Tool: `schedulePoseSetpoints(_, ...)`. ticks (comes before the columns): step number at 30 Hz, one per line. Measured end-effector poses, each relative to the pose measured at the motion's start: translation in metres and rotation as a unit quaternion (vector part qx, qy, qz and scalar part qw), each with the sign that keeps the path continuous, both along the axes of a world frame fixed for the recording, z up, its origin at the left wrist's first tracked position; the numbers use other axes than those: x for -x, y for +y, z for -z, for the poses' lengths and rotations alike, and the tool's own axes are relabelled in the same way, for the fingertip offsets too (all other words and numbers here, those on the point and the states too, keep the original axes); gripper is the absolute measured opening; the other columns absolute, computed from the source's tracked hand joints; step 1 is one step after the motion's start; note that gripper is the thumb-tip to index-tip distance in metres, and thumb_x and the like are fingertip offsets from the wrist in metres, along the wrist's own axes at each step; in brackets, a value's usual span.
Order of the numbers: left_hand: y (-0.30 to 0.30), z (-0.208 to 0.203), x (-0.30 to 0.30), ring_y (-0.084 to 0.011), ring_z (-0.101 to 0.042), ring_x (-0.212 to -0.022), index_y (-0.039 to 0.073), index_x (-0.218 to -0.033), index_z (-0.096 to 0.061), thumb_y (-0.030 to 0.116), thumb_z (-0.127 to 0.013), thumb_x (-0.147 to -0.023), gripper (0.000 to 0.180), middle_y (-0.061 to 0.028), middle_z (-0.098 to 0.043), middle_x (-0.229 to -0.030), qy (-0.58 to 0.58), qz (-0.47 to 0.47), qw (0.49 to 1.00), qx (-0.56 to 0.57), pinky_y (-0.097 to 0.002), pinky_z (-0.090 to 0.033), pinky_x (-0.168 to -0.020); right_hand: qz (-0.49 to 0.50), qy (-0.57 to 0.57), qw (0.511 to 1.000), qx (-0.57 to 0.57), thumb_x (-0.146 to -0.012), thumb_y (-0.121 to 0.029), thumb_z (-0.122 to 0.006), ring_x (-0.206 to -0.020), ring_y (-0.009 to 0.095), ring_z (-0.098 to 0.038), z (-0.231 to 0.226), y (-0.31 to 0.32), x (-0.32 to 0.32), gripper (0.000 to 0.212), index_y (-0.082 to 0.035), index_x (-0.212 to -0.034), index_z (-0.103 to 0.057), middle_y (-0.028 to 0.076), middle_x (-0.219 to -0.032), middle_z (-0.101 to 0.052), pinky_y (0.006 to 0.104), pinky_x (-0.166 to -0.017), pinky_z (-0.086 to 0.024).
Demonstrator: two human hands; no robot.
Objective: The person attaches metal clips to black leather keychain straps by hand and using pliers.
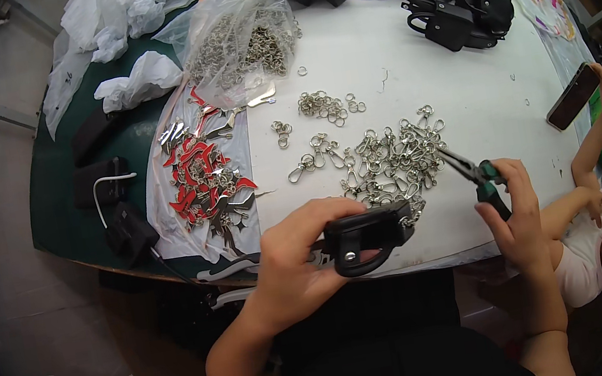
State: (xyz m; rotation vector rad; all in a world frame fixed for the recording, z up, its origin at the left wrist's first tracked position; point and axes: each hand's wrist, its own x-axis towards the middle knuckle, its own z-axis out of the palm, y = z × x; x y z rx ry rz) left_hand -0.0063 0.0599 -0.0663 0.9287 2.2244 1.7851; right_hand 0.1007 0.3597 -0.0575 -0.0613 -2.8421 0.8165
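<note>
Wrapped around a small black handbag-shaped case (365,234), my left hand (292,256) holds it over the table's near edge. A rounded handle on the case points toward me, and metal links show at its right end. My right hand (517,221) grips needle-nose pliers (482,179) with dark green handles. Their jaws point up and left, beside a pile of silver swivel clasps (398,157). Beyond that pile lie loose silver rings (323,106). Left of the clasps is a heap of red and silver metal charms (205,176).
Several black mini bags (437,1) are heaped at the far right. A clear bag of metal rings (246,43) stands at the back, near crumpled white plastic (138,80). Black power banks (125,223) lie at left. At right another person (586,245) touches a phone (572,96).
</note>
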Motion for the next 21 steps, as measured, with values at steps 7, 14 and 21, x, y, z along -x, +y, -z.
schedulePoseSetpoints(7,-0.029,-0.012,0.022,-0.0260,-0.070,-0.082,0.000,-0.106,-0.066,0.010,-0.084,-0.073,0.039,-0.0135,-0.070,-0.096,0.056,-0.032,0.990,0.125,-0.0324,-0.054,-0.075,0.131,0.037,0.950,-0.282,-0.087,-0.022,-0.072,-0.127,0.036,-0.043,0.032,0.014,0.012,0.063,0.003,-0.139,-0.045,0.022,-0.135,-0.048,0.0457,-0.106,-0.031)
schedulePoseSetpoints(14,-0.031,-0.005,0.030,-0.0305,-0.068,-0.098,0.002,-0.121,-0.061,0.018,-0.086,-0.072,0.057,-0.0157,-0.068,-0.109,0.048,0.038,0.983,0.175,-0.0370,-0.053,-0.085,-0.074,0.111,0.991,-0.003,-0.085,-0.015,-0.072,-0.099,0.027,-0.060,0.032,-0.045,0.132,0.022,-0.004,-0.104,-0.070,0.007,-0.105,-0.068,0.0397,-0.092,-0.043)
schedulePoseSetpoints(21,-0.080,-0.012,0.084,-0.0236,-0.067,-0.108,-0.001,-0.123,-0.063,0.017,-0.085,-0.075,0.056,-0.0125,-0.070,-0.114,-0.040,-0.044,0.989,0.136,-0.0345,-0.049,-0.094,-0.077,0.057,0.995,0.035,-0.082,-0.011,-0.072,-0.091,0.027,-0.060,0.044,-0.050,0.161,0.008,-0.005,-0.087,-0.070,0.009,-0.089,-0.065,0.0384,-0.081,-0.048)
